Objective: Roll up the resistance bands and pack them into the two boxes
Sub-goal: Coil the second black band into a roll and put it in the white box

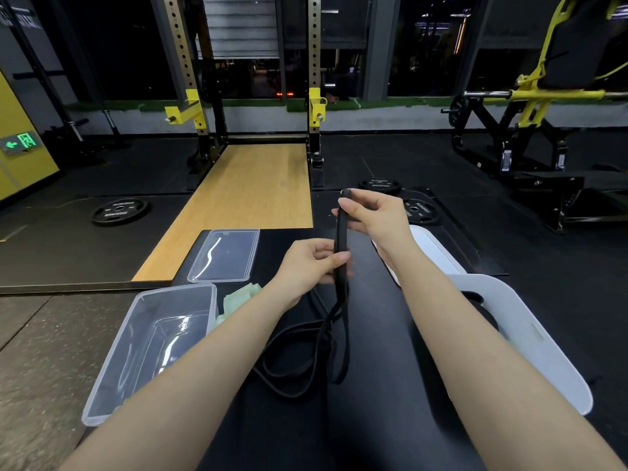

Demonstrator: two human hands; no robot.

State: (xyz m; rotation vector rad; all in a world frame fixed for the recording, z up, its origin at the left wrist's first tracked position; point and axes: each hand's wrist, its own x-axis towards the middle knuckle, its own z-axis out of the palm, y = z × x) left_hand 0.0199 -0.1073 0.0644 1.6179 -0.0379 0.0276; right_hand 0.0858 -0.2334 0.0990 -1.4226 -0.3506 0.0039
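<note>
Black bench, band between both hands

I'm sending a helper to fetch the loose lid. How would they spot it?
Start at the wooden lifting platform. At its near edge, on the black bench, lies the clear lid, flat, just beyond the deep clear box. Unlike the box, it is shallow.

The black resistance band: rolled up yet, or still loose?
Still loose. The black resistance band is stretched straight between the left hand and right hand, its remainder trailing in slack loops on the bench below.
</note>
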